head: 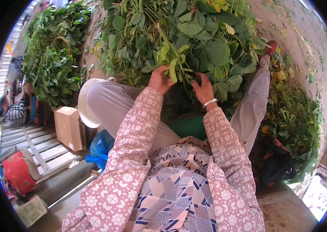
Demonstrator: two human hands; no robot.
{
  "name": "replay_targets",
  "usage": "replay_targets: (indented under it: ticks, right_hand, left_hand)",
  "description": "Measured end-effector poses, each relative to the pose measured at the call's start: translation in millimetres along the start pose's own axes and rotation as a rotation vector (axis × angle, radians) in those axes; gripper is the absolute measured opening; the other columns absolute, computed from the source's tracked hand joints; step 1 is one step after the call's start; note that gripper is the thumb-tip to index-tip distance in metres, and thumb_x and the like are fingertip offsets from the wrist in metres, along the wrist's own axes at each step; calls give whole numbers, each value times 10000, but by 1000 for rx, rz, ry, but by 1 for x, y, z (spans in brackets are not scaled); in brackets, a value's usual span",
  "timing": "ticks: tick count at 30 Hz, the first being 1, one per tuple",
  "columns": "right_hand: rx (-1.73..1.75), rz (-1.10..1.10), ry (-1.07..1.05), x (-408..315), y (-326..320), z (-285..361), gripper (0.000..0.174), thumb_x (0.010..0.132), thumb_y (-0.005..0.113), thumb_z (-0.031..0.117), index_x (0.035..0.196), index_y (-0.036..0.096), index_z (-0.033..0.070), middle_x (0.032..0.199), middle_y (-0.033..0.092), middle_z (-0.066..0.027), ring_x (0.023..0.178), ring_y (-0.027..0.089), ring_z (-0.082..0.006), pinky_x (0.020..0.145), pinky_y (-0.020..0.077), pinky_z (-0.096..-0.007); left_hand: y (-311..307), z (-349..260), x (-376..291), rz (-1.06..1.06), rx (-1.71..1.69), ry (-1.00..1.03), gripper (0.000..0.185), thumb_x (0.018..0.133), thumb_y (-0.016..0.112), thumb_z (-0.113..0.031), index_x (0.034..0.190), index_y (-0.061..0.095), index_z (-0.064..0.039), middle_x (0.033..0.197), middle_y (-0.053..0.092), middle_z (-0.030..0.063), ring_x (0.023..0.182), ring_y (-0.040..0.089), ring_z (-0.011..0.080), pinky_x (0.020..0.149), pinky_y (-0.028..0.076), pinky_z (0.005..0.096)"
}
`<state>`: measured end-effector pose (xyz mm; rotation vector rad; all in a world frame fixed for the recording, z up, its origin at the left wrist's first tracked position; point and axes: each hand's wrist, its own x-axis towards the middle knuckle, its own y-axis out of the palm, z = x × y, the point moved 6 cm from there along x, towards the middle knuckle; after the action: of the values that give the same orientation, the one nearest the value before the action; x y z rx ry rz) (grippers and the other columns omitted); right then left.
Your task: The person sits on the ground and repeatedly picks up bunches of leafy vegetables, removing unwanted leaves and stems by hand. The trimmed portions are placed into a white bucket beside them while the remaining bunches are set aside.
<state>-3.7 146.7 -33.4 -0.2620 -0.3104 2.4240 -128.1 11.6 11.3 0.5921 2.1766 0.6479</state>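
A green stalk with several plump bean pods (173, 70), which look like edamame, hangs between my hands. My left hand (161, 80) is closed around the pods, its fingers partly hidden behind them. To the right, my right hand (203, 90) has thumb and fingertips close together at the stalk's lower end; whether something is pinched there is hard to see. Just beyond both hands lies a large heap of leafy bean plants (217, 52), with more pods among its stems. Below my hands, between my legs, is a dark green thing (188, 127), mostly covered by my sleeves.
A second heap of bean plants (56, 63) lies at the left, and a pile of stripped stems (293, 121) at the right. A cardboard box (67, 127), a blue plastic bag (99, 148) and a white hat (86, 116) are by my left knee. A person in stripes (15, 111) is far left.
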Motion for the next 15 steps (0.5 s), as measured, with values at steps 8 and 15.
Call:
replay_targets:
  ticks: [8,15]
  right_hand:
    - [-267,230,-89,-10,12,22,452,808,644,286,1164,547,25,1029,630,-237,930,608,-401,806,489,-439]
    - [-412,108,-88,-14,3,26,404,807,664,296,1060,592,-10,868,640,-259,831,609,-430,728,492,-470]
  left_hand:
    - [-10,2,3,123,-92,-8,159,859,525,-202,912,539,-54,783,524,73,660,471,183,507,362,283]
    - [-2,5,-15,94,149,-9,129,848,578,-180,909,563,-67,772,540,41,622,483,140,495,361,270]
